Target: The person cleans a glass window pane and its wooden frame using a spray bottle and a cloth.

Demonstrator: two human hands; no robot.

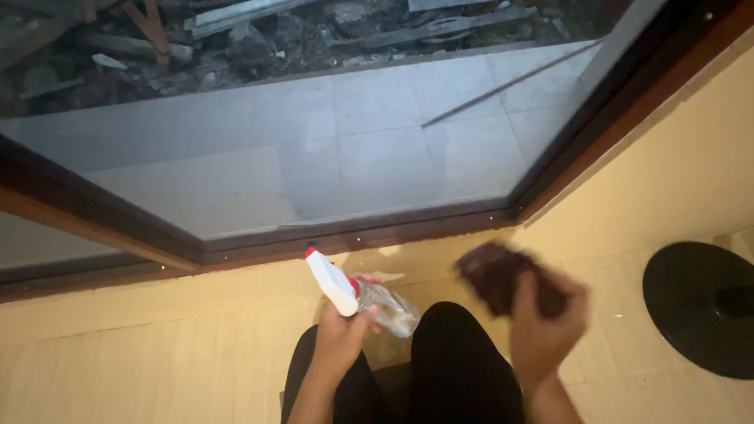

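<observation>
1. Spray bottle (pixel 357 297): clear body, white head with red nozzle, gripped in the left hand (pixel 339 336) and tilted, nozzle up and leftward.
2. Dark cloth (pixel 503 276): bunched in the closed right hand (pixel 546 330), blurred, well right of the bottle.
3. Glass pane (pixel 330 149): beyond both hands, in a dark wooden frame (pixel 393 235).
4. Black round base (pixel 699 306): right of the right hand.

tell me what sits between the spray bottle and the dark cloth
Nothing solid: in the head view only bare pale floor and the person's dark-clothed knee show between the spray bottle in the left hand and the cloth in the right hand.
</observation>
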